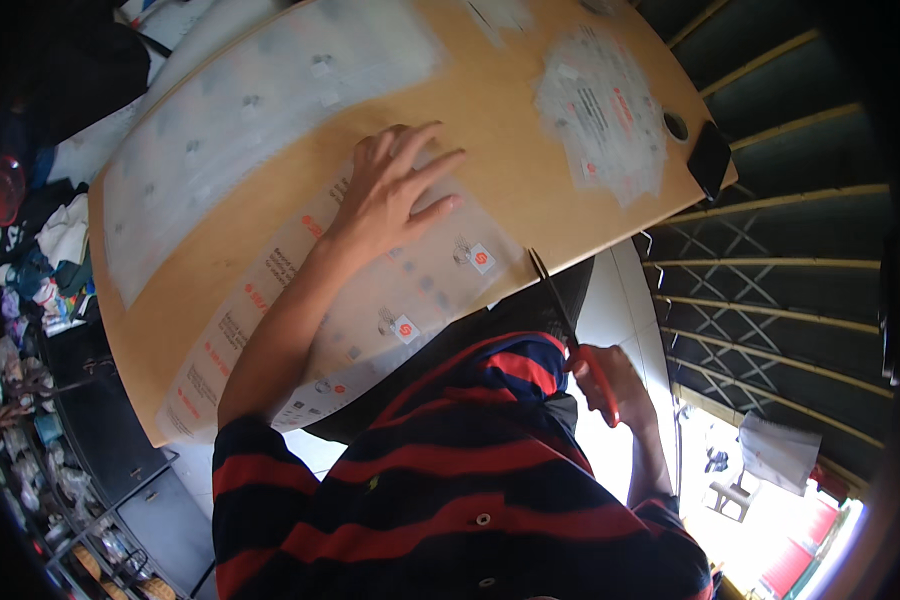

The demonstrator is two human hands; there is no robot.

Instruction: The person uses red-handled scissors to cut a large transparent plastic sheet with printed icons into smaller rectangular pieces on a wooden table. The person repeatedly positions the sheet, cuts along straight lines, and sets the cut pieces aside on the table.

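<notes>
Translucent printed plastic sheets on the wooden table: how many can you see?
3. One long translucent printed plastic sheet lies under the left hand at the near edge, one large sheet at the far left, and a smaller stack at the right. More may be overlapped.

This looks like a small home workshop, where printed sheets are cut by hand. The landmark is a rounded wooden table (490, 110). On it lie long printed plastic sheets (370, 290) and, near its far right corner, a pile of cut labels (600, 110). To the left of the table stand cluttered shelves (30, 330) full of cloth and small goods. To its right is a metal window grille (770, 300).
</notes>
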